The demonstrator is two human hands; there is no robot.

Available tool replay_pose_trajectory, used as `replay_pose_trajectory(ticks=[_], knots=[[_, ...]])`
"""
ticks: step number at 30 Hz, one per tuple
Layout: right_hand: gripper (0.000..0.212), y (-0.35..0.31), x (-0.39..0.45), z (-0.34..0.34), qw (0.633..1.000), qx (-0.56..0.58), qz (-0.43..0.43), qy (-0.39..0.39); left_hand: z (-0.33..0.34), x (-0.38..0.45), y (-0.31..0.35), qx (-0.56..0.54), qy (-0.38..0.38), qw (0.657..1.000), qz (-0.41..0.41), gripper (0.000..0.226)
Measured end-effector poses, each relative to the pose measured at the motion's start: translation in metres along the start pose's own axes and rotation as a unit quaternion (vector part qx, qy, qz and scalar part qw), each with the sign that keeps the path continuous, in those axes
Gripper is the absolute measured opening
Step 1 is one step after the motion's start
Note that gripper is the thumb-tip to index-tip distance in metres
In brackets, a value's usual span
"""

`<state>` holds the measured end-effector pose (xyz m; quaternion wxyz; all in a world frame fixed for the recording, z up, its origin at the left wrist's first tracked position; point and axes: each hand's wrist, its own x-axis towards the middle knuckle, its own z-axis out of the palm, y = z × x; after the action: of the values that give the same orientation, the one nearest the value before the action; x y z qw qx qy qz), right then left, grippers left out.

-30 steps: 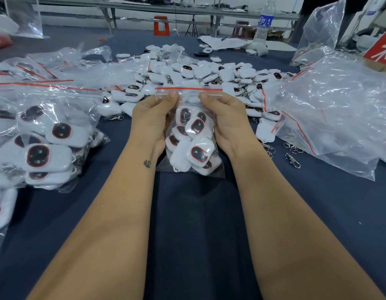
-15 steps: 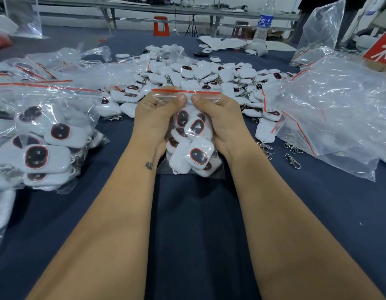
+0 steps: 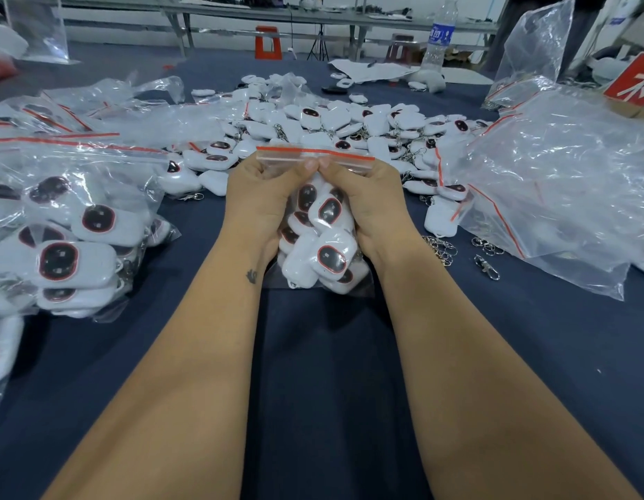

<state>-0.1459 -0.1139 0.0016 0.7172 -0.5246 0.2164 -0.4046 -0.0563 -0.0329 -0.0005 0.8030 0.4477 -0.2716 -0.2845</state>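
A small clear zip bag with a red seal strip stands upright on the dark blue table, filled with several white keychain fobs that have dark oval faces. My left hand and my right hand hold the bag from either side. Both thumbs meet at the middle of the bag's top and pinch it just under the red strip. The bag's lower half shows between my wrists.
A loose pile of the same white fobs lies beyond the bag. Filled bags are heaped at the left, and empty clear bags at the right. Loose metal clasps lie right of my wrist. A water bottle stands far back.
My thumbs have slid inward along the top of the bag from its outer ends until they meet at the middle. The bag itself has stayed in place.
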Motion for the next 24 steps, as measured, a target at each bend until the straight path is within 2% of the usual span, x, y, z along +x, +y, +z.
replay_pose_trajectory(ticks=[4,6,10,13,18,20,21,24], knots=[[0.004,0.001,0.004,-0.001,0.999,0.035,0.028,-0.023,-0.001,0.0,0.0,-0.024,0.038,0.999,-0.028,0.006],[0.012,0.003,0.009,-0.003,0.999,0.041,0.029,-0.007,-0.001,0.001,0.0,-0.031,0.065,0.997,-0.041,0.001],[0.022,0.005,0.013,-0.006,0.999,0.031,0.018,0.005,-0.002,0.005,-0.001,-0.014,0.093,0.995,-0.039,0.021],[0.024,0.006,0.014,-0.006,1.0,0.011,0.007,-0.016,-0.003,0.008,0.0,-0.038,0.12,0.991,-0.053,0.03],[0.026,0.003,0.01,-0.002,1.0,-0.007,0.011,-0.001,-0.005,0.007,0.003,-0.001,0.149,0.987,-0.058,0.035],[0.027,0.002,0.007,0.001,0.999,-0.05,0.009,-0.016,-0.005,0.005,0.004,0.035,0.165,0.985,-0.025,0.038],[0.029,0.002,0.005,0.003,0.994,-0.102,0.005,-0.038,-0.004,0.004,0.006,0.052,0.182,0.982,-0.008,0.04],[0.016,0.002,-0.003,0.014,0.96,-0.268,-0.041,-0.074,-0.008,0.002,0.019,0.129,0.269,0.952,0.067,0.042]])
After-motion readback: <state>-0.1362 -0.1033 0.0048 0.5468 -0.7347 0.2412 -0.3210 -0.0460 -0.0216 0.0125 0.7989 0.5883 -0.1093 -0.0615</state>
